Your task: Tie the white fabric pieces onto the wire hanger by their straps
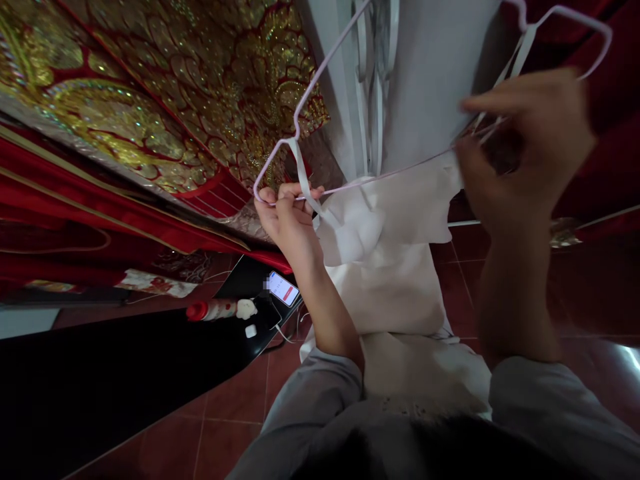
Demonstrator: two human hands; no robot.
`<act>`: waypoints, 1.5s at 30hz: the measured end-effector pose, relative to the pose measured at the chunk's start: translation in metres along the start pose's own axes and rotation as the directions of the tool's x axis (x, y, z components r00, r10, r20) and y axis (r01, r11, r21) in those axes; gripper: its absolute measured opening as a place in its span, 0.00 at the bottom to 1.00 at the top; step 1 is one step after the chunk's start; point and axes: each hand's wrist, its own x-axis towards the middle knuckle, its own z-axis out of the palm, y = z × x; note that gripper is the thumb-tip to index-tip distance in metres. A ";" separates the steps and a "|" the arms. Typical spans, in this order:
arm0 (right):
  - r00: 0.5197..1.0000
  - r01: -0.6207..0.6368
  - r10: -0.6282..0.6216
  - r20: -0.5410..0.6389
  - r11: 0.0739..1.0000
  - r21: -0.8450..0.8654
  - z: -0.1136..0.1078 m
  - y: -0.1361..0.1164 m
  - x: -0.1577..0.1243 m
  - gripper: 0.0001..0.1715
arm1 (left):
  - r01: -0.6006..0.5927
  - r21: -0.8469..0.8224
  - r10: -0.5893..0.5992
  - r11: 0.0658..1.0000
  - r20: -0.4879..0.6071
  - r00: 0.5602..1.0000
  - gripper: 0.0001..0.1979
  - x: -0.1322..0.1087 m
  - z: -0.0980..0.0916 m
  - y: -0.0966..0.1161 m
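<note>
A thin lilac clothes hanger (320,73) spans the upper middle of the head view. My left hand (295,223) is closed round its lower left corner, with a white strap (302,170) passing by the fingers. From the straps hangs a white garment (400,207), spread below the hanger's bar. My right hand (530,147) is at the hanger's right side, blurred by motion. Its thumb and forefinger are bent near the bar, and whether they grip anything does not show. Another white strap (523,50) loops over the hanger's right shoulder behind that hand.
Gold-sequinned red garments (190,87) hang close on the left. A black table (125,373) at lower left bears a lit phone (283,288), a red-capped bottle (213,309) and a small white case (251,331). Dark red cloth (610,153) hangs at right.
</note>
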 end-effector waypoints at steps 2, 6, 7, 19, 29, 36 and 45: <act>0.962 -0.073 0.054 0.267 0.995 0.062 0.010 -0.009 -0.007 0.21 | -0.036 -0.057 0.037 0.998 0.019 0.999 0.12 0.001 -0.003 -0.006; 0.908 -0.183 0.154 0.389 0.982 0.039 0.030 -0.012 -0.026 0.29 | -0.021 -0.004 0.021 1.000 0.049 0.999 0.08 -0.004 -0.015 -0.012; 0.920 -0.190 0.165 0.355 0.981 0.037 0.033 -0.012 -0.031 0.29 | -0.012 0.072 0.005 0.997 0.090 0.996 0.06 -0.007 -0.018 -0.010; 0.951 -0.191 0.147 0.272 0.971 0.142 0.049 -0.027 -0.052 0.28 | -0.106 -0.176 0.140 0.979 0.196 0.971 0.11 0.003 0.014 0.068; 0.956 -0.181 0.150 0.253 0.978 0.102 0.039 -0.018 -0.047 0.24 | -0.247 0.099 0.259 0.964 -0.149 0.954 0.17 0.023 -0.022 0.006; 0.987 -0.081 0.055 0.148 0.982 0.169 0.049 -0.023 -0.053 0.25 | 0.044 -0.056 -0.041 0.997 0.055 0.998 0.13 -0.011 0.009 0.009; 0.837 -0.491 0.542 -0.078 0.805 0.333 0.022 0.014 -0.008 0.10 | 0.021 -0.107 -0.013 0.994 0.070 0.997 0.13 -0.009 0.008 0.004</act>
